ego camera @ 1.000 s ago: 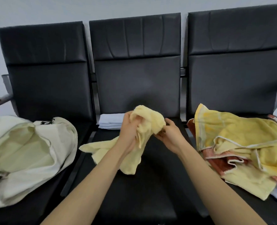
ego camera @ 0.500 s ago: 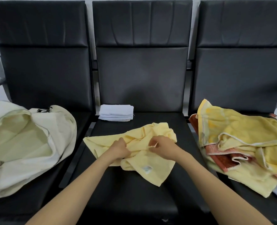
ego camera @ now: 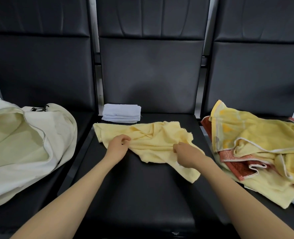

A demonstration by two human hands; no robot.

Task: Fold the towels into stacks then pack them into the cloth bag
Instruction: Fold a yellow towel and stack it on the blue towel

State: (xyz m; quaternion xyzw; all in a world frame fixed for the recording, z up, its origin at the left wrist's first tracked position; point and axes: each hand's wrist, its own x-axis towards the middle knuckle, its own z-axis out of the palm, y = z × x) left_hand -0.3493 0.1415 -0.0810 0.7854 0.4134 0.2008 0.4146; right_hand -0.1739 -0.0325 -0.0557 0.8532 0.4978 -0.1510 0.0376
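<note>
From the head camera, we are spreading a pale yellow towel [ego camera: 151,144] on the middle seat [ego camera: 134,195], so the fold itself has not begun. Our left hand [ego camera: 117,147] pinches its crumpled edge at nine o'clock of the cloth; our right hand [ego camera: 186,154] grips bunched fabric at four o'clock. A folded white towel [ego camera: 121,112] lies at twelve. The cloth bag [ego camera: 30,149] gapes at nine, the unfolded pile [ego camera: 256,149] at three. Next, we judge, the corners want pulling flat.

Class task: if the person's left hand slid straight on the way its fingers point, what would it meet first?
Probably the crumpled pale yellow towel at the left hand; its fingers point right, into it.
</note>
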